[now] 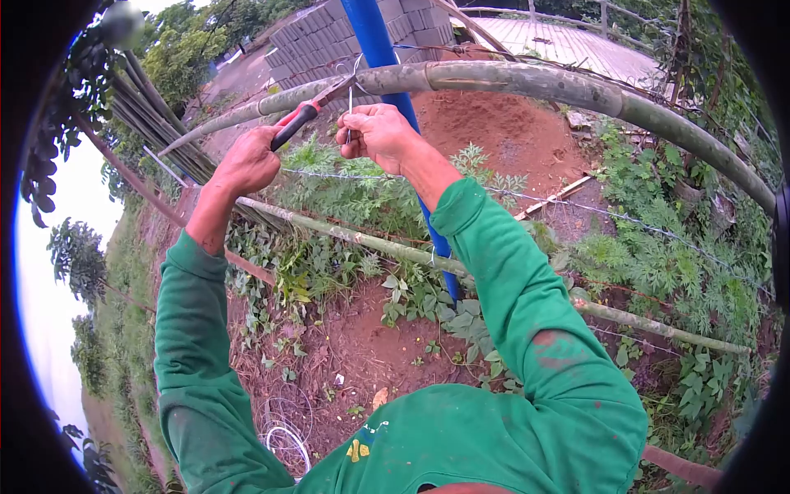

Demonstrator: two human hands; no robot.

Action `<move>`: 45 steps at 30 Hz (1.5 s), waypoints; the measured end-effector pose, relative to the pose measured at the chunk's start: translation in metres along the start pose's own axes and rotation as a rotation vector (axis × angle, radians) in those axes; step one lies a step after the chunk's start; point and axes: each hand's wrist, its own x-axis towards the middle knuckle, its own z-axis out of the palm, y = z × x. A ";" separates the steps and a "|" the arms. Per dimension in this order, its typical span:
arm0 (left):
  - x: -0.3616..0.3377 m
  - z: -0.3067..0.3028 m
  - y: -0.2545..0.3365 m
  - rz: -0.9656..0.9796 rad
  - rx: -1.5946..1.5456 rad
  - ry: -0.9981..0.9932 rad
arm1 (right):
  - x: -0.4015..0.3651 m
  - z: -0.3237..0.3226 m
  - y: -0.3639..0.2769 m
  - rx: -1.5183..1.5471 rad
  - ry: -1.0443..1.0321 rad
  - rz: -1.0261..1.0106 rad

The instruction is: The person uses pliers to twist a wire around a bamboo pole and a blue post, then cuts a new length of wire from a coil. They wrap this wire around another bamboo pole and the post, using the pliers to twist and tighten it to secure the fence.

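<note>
My left hand (248,161) is closed round the red and black handles of a pair of pliers (298,122). The jaws reach up to the right, close to a thin wire (350,97) at the upper bamboo pole (510,77), where it meets a blue post (377,37). Whether the jaws bite on the wire is too small to tell. Just right of the pliers, my right hand (378,138) pinches the hanging length of this wire between thumb and fingers.
Barbed wire (625,217) runs across behind the blue post, and a lower bamboo pole (362,239) crosses it. A coil of white wire (288,445) lies on the soil below me. Grey blocks (317,45) are stacked beyond the fence, beside a reddish dirt mound (485,123).
</note>
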 end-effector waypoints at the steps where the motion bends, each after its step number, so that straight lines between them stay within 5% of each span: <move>1: 0.003 -0.004 0.004 -0.063 -0.006 -0.057 | 0.001 0.000 0.002 0.008 -0.002 -0.005; 9: -0.001 -0.006 0.040 -0.166 -0.023 -0.209 | 0.000 -0.002 -0.003 0.238 -0.079 0.000; 12: -0.008 0.005 0.053 -0.453 -0.690 -0.319 | -0.006 0.001 -0.010 0.287 -0.121 0.059; 16: -0.014 0.016 0.071 -0.548 -1.046 -0.257 | 0.003 -0.021 0.022 0.236 -0.205 -0.019; 20: -0.017 0.017 0.086 -0.718 -1.417 -0.227 | 0.024 0.007 0.043 0.835 -0.096 -0.247; 25: -0.013 0.013 0.076 -0.702 -1.461 -0.294 | 0.029 0.035 0.053 0.764 0.227 -0.334; 28: -0.011 0.005 0.084 -0.747 -1.447 -0.295 | 0.026 0.027 0.060 1.083 -0.034 -0.051; 29: -0.011 0.005 0.085 -0.744 -1.494 -0.286 | 0.022 0.032 0.058 1.130 -0.387 -0.105; 32: -0.010 0.008 0.082 -0.748 -1.563 -0.312 | 0.025 0.058 0.041 1.107 -0.724 -0.269; 34: -0.009 0.003 0.072 -0.775 -1.543 -0.385 | 0.050 0.069 0.052 1.444 -0.824 -0.379; 38: -0.006 -0.036 0.062 -0.695 -0.834 -0.375 | 0.050 0.084 0.039 1.262 -0.388 -0.403; 39: -0.005 -0.048 0.071 -0.603 -0.355 -0.360 | 0.052 0.090 0.035 1.275 -0.338 -0.392; 41: -0.018 -0.042 0.070 -0.127 0.291 0.025 | 0.060 0.101 0.025 1.292 -0.197 -0.352; 44: -0.007 -0.035 0.072 -0.078 0.696 0.134 | 0.074 0.117 0.012 1.352 0.076 -0.253; 45: 0.004 -0.038 0.066 -0.153 0.658 0.022 | 0.077 0.119 0.013 1.291 0.123 -0.257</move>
